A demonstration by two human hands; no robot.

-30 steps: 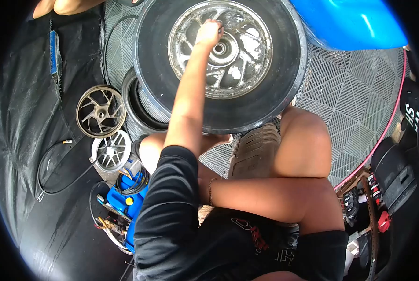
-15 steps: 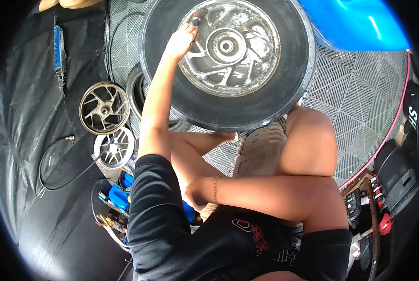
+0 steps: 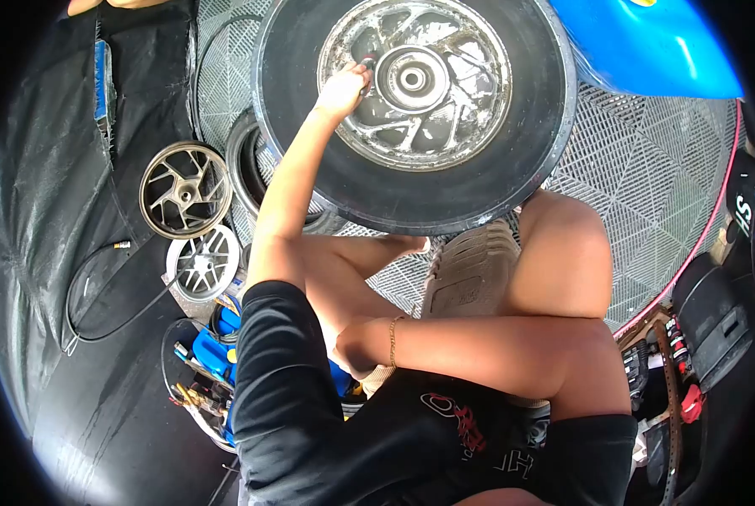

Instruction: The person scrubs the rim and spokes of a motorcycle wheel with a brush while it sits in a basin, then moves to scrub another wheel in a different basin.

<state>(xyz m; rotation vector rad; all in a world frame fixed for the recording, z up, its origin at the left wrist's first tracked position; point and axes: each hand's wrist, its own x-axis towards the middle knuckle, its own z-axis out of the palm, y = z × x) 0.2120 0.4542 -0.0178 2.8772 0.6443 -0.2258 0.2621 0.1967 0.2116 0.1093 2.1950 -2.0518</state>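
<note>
My left hand [image 3: 344, 90] is closed around a small dark tool with a red part [image 3: 367, 64]. It holds the tool over the left spokes of a large wheel rim [image 3: 413, 152]. The rim looks worn, with patchy white and grey marks, and sits inside a big black tyre [image 3: 411, 200]. My right arm, with a thin bracelet at the wrist, crosses my lap. My right hand [image 3: 356, 346] rests near my left thigh and its fingers are hidden.
Left of the tyre lie a bronze wheel [image 3: 186, 196], a silver wheel [image 3: 204, 287] and a smaller tyre [image 3: 244, 160]. A black hose [image 3: 112, 340] curls on the dark sheet. Blue tools [image 3: 213, 352] lie lower left. A blue object [image 3: 647, 51] stands upper right, above grey floor tiles [image 3: 639, 169].
My left hand and the tool have moved down and right across the rim, closer to the hub. The view has shifted slightly. My right hand stays in the same place.
</note>
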